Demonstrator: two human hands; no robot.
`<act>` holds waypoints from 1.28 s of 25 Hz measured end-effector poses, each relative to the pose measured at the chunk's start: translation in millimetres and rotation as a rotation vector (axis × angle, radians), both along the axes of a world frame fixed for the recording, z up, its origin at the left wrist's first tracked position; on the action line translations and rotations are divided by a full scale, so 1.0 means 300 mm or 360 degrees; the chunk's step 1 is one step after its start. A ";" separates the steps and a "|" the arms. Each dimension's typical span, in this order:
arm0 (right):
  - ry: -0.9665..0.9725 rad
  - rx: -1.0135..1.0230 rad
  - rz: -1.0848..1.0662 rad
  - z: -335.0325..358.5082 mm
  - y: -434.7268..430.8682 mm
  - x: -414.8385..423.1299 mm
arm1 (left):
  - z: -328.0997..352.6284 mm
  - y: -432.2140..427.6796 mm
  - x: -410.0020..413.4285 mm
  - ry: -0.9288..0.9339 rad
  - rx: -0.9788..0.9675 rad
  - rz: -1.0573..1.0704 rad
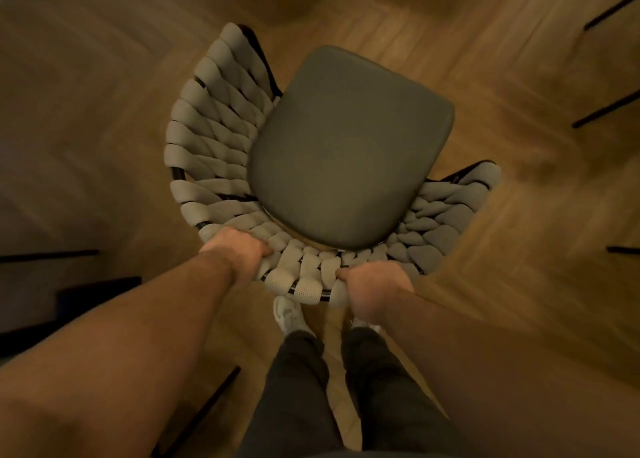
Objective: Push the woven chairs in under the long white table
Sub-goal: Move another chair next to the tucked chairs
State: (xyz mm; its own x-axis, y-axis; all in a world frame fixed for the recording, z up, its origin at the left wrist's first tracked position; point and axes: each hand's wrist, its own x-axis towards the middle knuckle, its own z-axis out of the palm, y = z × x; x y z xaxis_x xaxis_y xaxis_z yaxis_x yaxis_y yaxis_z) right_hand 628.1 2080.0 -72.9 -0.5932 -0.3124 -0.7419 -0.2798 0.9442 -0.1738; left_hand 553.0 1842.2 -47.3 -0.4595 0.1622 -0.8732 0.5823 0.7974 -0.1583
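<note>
Woven chairs are the job, and I can make out only one whole chair (311, 167) from the head view: it stands on the wood floor (519, 215) directly in front of me, its grey seat cushion (349, 149) facing up and its curved back of thick pale cord nearest my legs. My left hand (239, 250) is clamped over the top rail of the back on its left side, fingers (263, 250) curled down into the weave; my right hand (374, 288) grips the same rail further right, also closed around it. Both shoes show below the rail, so I stand just behind the chair.

No long white tabletop is visible anywhere, so I judge this chair is not yet tucked in; the push has at best only begun. How many chairs are already in place I cannot tell.

Count as seen: one woven chair, one cushion, two hands on it. Thin dark bars at the right edge (606, 106), and others at the left and lower left, may be legs of other furniture, but the blur keeps me from saying what they belong to.
</note>
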 end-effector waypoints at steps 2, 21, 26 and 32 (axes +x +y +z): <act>0.0047 -0.0004 0.0190 -0.006 -0.007 -0.009 | -0.003 -0.046 0.084 0.0019 0.0052 0.0127; -0.0083 0.0052 0.1343 -0.007 -0.107 -0.013 | -0.047 -0.069 0.671 0.0042 0.0121 0.1207; -0.0073 0.0049 0.1652 0.000 -0.120 -0.051 | -0.033 0.019 0.786 0.0072 0.0121 0.1524; 0.0063 0.0123 0.2011 0.033 -0.221 -0.197 | -0.054 0.093 0.785 0.0155 0.0211 0.1907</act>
